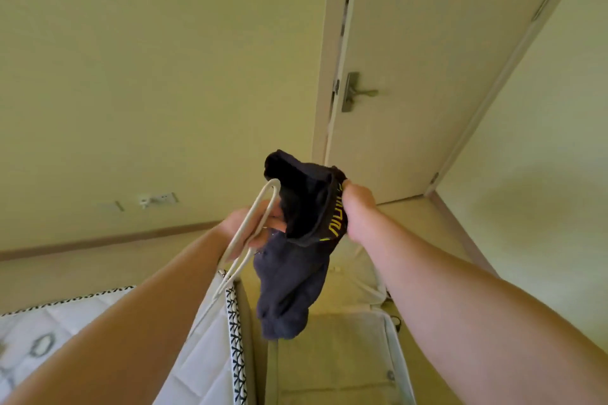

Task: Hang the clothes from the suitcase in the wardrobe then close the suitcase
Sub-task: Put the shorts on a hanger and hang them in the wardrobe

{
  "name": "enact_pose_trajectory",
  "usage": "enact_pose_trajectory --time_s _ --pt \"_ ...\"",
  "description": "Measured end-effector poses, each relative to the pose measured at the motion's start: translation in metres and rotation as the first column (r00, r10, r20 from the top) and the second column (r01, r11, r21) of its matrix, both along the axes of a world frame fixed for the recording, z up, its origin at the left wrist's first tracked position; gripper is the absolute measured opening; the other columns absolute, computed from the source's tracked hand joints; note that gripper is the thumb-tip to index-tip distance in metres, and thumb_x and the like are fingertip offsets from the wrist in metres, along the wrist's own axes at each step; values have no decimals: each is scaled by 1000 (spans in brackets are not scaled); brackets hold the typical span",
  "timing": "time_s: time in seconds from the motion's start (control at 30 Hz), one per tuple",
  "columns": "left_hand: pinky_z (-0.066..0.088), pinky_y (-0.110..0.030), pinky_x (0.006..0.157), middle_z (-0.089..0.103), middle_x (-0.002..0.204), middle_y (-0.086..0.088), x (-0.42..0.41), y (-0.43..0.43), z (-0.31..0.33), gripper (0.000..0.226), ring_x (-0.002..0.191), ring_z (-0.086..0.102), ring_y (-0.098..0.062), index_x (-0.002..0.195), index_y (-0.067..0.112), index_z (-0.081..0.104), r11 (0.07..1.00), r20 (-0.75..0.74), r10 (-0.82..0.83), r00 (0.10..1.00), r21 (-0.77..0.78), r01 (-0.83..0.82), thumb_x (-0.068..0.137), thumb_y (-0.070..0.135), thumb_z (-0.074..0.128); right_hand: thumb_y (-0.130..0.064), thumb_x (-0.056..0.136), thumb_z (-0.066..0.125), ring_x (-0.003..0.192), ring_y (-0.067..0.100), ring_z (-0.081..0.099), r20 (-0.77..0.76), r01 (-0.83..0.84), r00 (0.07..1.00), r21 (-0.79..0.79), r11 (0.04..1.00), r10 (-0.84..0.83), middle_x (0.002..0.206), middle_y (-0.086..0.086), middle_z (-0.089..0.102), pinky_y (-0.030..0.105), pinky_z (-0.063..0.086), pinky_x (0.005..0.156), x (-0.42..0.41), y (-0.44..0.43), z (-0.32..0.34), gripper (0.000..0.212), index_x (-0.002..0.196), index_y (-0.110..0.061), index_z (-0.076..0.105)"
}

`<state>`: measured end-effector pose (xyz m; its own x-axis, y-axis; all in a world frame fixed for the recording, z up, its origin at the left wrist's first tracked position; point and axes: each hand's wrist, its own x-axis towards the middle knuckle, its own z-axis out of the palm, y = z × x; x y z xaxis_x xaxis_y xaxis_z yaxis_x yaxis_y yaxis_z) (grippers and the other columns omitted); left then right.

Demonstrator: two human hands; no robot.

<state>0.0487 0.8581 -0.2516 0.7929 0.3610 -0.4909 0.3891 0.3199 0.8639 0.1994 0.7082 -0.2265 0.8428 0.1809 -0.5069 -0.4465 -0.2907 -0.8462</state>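
Observation:
A dark navy garment [289,276] with yellow lettering on its black waistband hangs in mid-air at the centre of the head view. My right hand [358,214] grips the waistband at its right side. My left hand [253,227] holds a white plastic hanger [250,230] together with the garment's left side; one end of the hanger pokes up beside the fabric. Below, the open suitcase [394,332] shows a pale lining and white rim, partly hidden by my right forearm. The wardrobe is out of view.
A mattress [210,368] with a black-and-white patterned edge lies at lower left, next to the suitcase. A pale door [427,76] with a metal handle stands ahead right. A wall socket [158,199] sits low on the left wall.

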Motion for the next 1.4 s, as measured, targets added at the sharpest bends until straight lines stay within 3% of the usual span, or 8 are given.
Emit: enact_pose_trajectory --time_s 0.17,0.37,0.5,0.63,0.8,0.97,1.23,1.4 --pt "38 -17 31 55 44 1 13 -62 55 33 30 51 -8 77 6 49 998 -34 -45 998 39 47 108 17 43 -52 101 43 74 26 66 -44 -48 998 141 989 55 86 8 65 45 61 80 -19 -13 40 45 97 -11 62" --pt "30 -20 40 44 70 -14 28 -55 80 9 39 34 -18 91 -1 57 973 -135 43 990 231 -10 93 5 52 -49 101 41 89 26 69 -2 -60 998 165 984 62 95 6 70 46 57 91 -10 -48 63 42 106 -14 65" --pt "50 -31 67 69 91 -11 51 -62 136 27 76 68 -22 101 10 73 685 -167 70 983 725 74 98 7 46 -35 99 51 78 25 70 3 -231 973 25 973 231 91 8 72 41 61 73 -9 -79 60 27 102 -12 65" --pt "59 -33 75 72 90 12 68 -79 180 43 83 67 -15 77 37 77 458 -66 -3 998 887 60 87 10 44 -24 93 53 66 22 61 -11 -567 761 -497 657 649 82 4 66 24 44 58 -13 -115 64 16 91 -11 62" --pt "58 -38 81 74 87 21 80 -106 199 47 86 67 -15 78 52 75 253 -99 -304 948 950 181 86 13 50 -27 63 73 112 24 59 428 -371 717 -433 821 550 121 -3 59 38 50 90 13 -115 77 80 137 -25 42" --pt "58 -38 80 72 88 27 82 -111 211 39 85 66 -11 83 47 78 126 -139 -352 925 973 194 90 16 56 -22 92 68 85 18 56 535 -468 483 -511 721 693 89 -3 57 22 39 67 9 -107 95 16 104 -16 60" --pt "54 -28 58 68 90 15 65 -67 230 27 76 61 -7 97 44 72 -37 -160 -57 985 987 158 89 22 59 -9 87 53 93 28 62 331 -141 471 -887 440 818 92 1 56 36 44 81 19 -133 89 14 96 -20 52" --pt "48 -26 59 62 86 10 51 -33 221 14 79 59 -16 92 34 67 -163 -307 145 941 930 329 86 45 72 -8 92 55 94 30 61 589 34 550 -723 690 591 105 7 53 39 52 77 36 -124 109 24 115 -15 49"
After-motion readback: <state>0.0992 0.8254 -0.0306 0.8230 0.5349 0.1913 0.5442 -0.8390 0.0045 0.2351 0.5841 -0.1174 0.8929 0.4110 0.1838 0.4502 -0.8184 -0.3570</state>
